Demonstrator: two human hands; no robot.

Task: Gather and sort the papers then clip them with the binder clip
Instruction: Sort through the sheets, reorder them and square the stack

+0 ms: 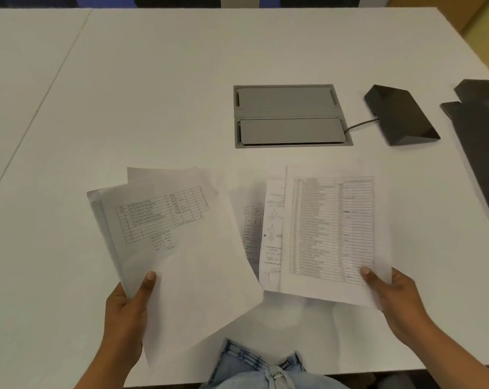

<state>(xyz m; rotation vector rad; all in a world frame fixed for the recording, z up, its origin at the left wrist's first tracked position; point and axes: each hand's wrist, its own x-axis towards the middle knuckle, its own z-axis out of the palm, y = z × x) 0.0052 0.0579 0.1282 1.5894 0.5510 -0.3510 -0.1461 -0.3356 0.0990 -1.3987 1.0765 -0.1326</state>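
Note:
My left hand [128, 307] grips the lower left corner of a small stack of papers [176, 242], its top sheet showing a short printed table and handwritten notes. My right hand [392, 299] holds the lower right corner of a sheet with a long lined table [333, 231]. Between the two lie more printed sheets [268, 234], partly covered by both held papers. All papers are near the front edge of the white table [181, 94]. No binder clip is visible.
A grey recessed cable box [289, 116] sits in the table beyond the papers. A black wedge-shaped device [400, 116] with a cable lies to its right. A dark object [481, 141] is at the right edge. Jeans [265, 369] show below the table edge.

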